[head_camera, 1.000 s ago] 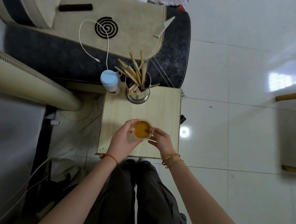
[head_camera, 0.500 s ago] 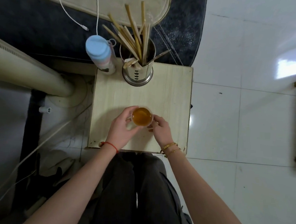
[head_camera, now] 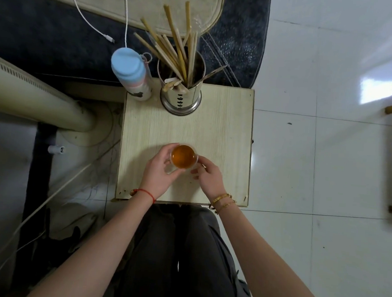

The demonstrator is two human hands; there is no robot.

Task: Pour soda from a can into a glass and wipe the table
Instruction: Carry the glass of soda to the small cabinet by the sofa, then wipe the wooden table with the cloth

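A clear glass (head_camera: 183,156) filled with amber soda stands on the small pale wooden table (head_camera: 223,136), near its front middle. My left hand (head_camera: 160,170) curls round the glass from the left side. My right hand (head_camera: 208,176) touches it from the right with curled fingers at its base. No can and no cloth are in view.
A steel holder with several wooden sticks (head_camera: 182,87) and a blue-lidded bottle (head_camera: 131,74) stand at the table's back edge. A dark sofa with a white cable (head_camera: 99,28) lies behind. A cream fan base (head_camera: 54,106) is left, white tiled floor (head_camera: 315,180) right.
The camera has tipped down and closer, so the table sits higher and larger in view. Both hands stay round the glass, which has shifted slightly forward on the table.
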